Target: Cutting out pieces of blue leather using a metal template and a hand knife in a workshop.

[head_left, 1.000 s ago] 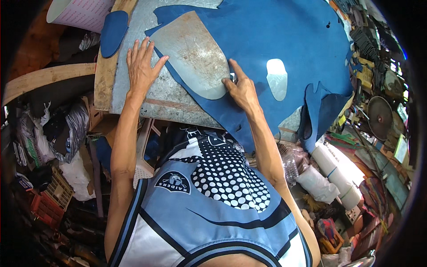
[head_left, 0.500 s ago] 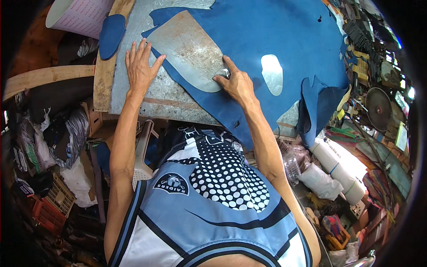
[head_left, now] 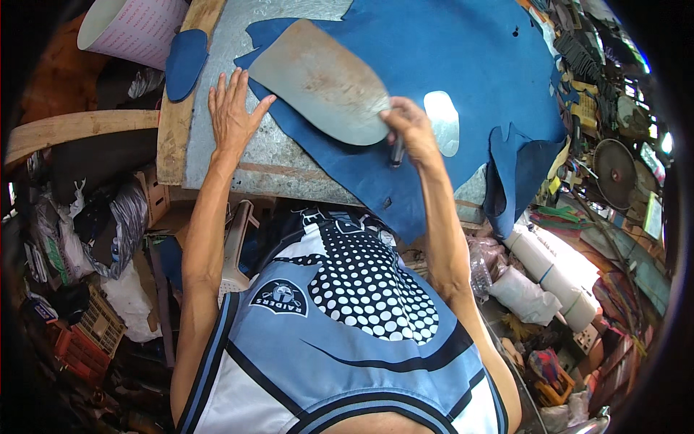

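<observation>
A large grey metal template (head_left: 318, 83) with rusty stains, rounded at its right end, lies over the blue leather hide (head_left: 477, 58). My right hand (head_left: 413, 130) is closed on the template's rounded end, which looks slightly raised. A short dark handle-like tool (head_left: 397, 152) also sticks out below those fingers; its other end is hidden. My left hand (head_left: 233, 116) rests flat, fingers spread, on the metal tabletop (head_left: 217, 170), with its fingertips by the template's left end and the leather's edge. Right of my right hand shows a silvery sole-shaped patch (head_left: 442, 123), a hole or a plate, I cannot tell.
A dark blue sole-shaped leather piece (head_left: 186, 65) lies on the wooden table edge (head_left: 173, 145) at left, beside a white roll (head_left: 130, 25). Leather folds over the table's right edge. Crates, bags, white rolls (head_left: 549, 267) and a fan (head_left: 617, 176) crowd both sides.
My right hand has moved right and now grips the template's rounded end, where it had pressed on it. The template has shifted right and turned slightly. My left hand stays nearly in place.
</observation>
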Motion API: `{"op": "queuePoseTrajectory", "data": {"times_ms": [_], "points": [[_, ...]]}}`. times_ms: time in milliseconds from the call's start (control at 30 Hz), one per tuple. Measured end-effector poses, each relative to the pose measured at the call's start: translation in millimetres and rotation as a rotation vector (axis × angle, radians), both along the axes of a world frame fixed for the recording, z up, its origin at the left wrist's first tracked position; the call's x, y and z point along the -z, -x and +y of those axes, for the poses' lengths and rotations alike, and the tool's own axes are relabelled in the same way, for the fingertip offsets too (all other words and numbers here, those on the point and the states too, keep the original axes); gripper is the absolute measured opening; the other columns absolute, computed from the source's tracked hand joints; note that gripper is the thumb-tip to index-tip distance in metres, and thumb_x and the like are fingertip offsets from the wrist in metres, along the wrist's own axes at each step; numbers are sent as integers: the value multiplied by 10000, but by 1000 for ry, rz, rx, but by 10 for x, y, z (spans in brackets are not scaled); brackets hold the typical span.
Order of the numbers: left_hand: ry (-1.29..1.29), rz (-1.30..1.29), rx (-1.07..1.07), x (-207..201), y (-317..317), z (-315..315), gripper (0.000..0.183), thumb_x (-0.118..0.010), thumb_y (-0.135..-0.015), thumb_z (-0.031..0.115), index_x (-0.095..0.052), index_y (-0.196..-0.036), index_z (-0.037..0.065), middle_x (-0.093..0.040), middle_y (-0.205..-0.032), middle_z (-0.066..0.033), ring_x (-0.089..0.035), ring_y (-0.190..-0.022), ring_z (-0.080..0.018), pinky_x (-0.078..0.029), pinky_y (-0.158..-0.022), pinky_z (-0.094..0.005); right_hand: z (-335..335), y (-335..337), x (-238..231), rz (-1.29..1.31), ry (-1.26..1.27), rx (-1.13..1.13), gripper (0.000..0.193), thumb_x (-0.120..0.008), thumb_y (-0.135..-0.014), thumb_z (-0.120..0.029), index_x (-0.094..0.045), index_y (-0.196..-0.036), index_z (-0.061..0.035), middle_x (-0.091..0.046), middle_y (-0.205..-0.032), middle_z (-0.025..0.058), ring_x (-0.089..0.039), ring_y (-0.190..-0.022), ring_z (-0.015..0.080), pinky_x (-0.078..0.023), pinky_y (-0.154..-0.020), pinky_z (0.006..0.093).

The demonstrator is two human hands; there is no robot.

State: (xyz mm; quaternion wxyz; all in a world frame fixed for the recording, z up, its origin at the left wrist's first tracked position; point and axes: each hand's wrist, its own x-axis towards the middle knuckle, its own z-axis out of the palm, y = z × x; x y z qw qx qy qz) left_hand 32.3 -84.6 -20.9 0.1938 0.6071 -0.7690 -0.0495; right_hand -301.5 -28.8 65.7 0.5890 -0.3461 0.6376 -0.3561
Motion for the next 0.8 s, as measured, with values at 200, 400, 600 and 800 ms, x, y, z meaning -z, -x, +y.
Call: {"op": "queuePoseTrajectory", "data": {"times_ms": [200,400,600,800], "points": [[-12,14,-9,8,-11,-9,821,-659,-878,547,-453,-1437,-18,-473,-1480,-180,-323,-1440,-361,-186,-1183,-519,52,70,-660,485,636,-11,203,-723,-854,-23,-713,-1057,-22,-650,-895,57,-612,-728,123,-495,-594,262],[-6,26,-16,-42,-32,-18,816,-673,-876,528,-455,-1430,-30,-481,-1466,-196,-329,-1435,-374,-196,-1178,-525,326,-166,-260,955,867,-559,397,-685,-716,18,-697,-1089,-120,-644,-974,79,-643,-857,269,-541,-719,371],[10,85,-6,-34,9,5,780,-682,-877,501,-477,-1409,-31,-486,-1458,-203,-331,-1429,-390,-202,-1170,-545,653,-326,53,975,772,-720,418,-652,-724,-31,-654,-1133,-115,-603,-1063,75,-599,-886,279,-514,-729,392],[-47,70,58,-83,-9,81,748,-697,-845,529,-530,-1392,47,-438,-1486,-214,-296,-1436,-417,-183,-1168,-573,989,-339,0,927,746,-856,424,-655,-733,-53,-654,-1152,-119,-603,-1121,62,-586,-875,247,-521,-719,374]]}}
